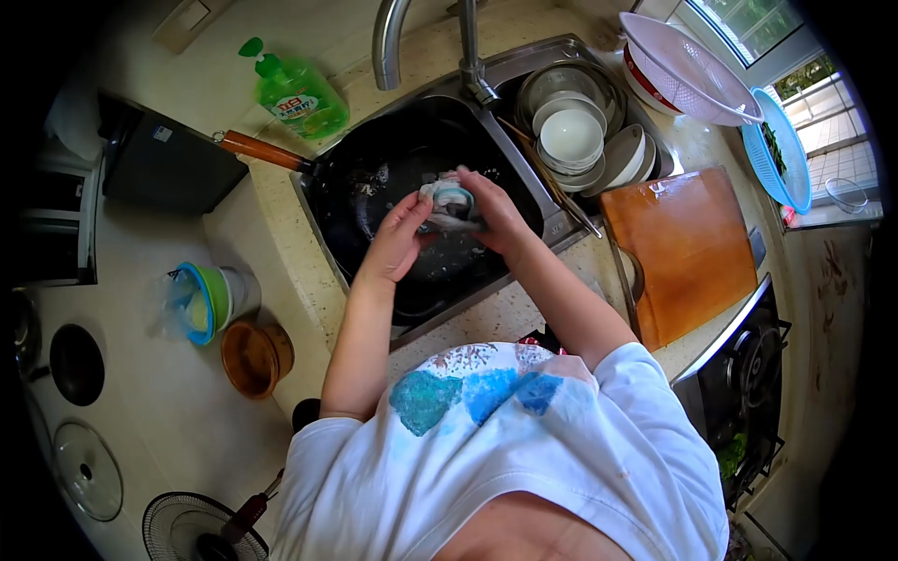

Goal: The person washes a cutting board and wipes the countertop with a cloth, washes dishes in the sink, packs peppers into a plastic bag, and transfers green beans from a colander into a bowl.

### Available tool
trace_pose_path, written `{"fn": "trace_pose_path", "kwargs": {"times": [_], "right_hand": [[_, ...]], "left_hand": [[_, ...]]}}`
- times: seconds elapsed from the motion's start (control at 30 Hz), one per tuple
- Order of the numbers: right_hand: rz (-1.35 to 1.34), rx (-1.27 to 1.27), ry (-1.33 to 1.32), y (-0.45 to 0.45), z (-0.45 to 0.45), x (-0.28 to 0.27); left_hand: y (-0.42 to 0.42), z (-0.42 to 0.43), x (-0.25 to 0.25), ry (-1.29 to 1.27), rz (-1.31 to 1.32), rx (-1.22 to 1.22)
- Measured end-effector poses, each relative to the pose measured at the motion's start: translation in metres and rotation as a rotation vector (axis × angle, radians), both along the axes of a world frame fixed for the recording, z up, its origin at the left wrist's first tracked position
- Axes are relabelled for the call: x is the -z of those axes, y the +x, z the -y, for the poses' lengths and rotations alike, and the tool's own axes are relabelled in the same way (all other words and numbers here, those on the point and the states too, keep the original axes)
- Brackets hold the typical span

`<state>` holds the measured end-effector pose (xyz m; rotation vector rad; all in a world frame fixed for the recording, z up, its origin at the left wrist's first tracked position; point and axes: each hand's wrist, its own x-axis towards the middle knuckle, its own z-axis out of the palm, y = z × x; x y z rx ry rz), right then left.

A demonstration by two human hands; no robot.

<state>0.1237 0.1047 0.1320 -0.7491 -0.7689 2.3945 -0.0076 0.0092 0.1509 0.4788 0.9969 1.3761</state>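
Observation:
Both my hands are over a large black wok (341,159) that sits in the left sink basin, its orange-brown wooden handle (257,148) sticking out to the left. Between them is a crumpled, wet, greyish-white dishcloth (449,198) with a bluish patch. My left hand (400,238) grips its left side with bent fingers. On the other side, my right hand (494,213) closes around the cloth, its fingertips partly hidden. Bits of food and some water lie in the wok below.
The right basin holds stacked white bowls (571,138) and chopsticks (566,201). A faucet (472,70) rises behind. Green dish soap (301,98) stands back left. Right of the sink lie a wooden cutting board (683,248), a pink colander (687,70) and a stove (739,374).

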Motion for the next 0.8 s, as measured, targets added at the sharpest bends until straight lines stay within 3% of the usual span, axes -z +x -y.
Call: {"fn": "trace_pose_path", "kwargs": {"times": [0.1,0.17,0.2,0.27,0.3,0.37,0.43,0.47,0.57,0.63,0.8], "right_hand": [[0.144,0.128,0.33,-0.021,0.015,0.018],[0.261,0.132,0.606,-0.028,0.03,0.011],[0.343,0.127,0.852,-0.028,0.035,0.006],[0.465,0.038,1.239,-0.025,0.046,-0.021],[0.465,0.034,1.238,-0.025,0.047,-0.03],[0.518,-0.156,1.659,-0.024,0.048,-0.04],[0.579,-0.187,1.688,-0.029,0.051,-0.039],[0.556,-0.061,1.796,-0.033,0.049,-0.035],[0.518,0.109,1.949,-0.043,0.046,-0.032],[0.454,-0.13,1.752,-0.044,0.046,-0.028],[0.422,0.058,1.523,-0.048,0.044,-0.005]], "left_hand": [[0.01,-0.003,0.056,0.032,0.066,-0.264],[0.015,0.009,0.042,-0.086,0.529,-0.021],[0.018,0.008,0.054,-0.06,0.786,-0.024],[0.015,0.01,0.036,-0.002,0.765,-0.021],[0.014,0.012,0.026,0.048,0.74,-0.012],[0.002,0.011,0.032,0.1,0.722,0.007],[-0.014,0.014,0.052,-0.057,0.75,-0.123],[-0.005,0.014,0.056,0.08,0.521,-0.232],[0.002,0.002,0.069,-0.02,0.127,-0.403],[0.006,-0.003,0.081,-0.082,-0.022,-0.432],[0.021,-0.006,0.104,-0.168,-0.293,-0.422]]}}
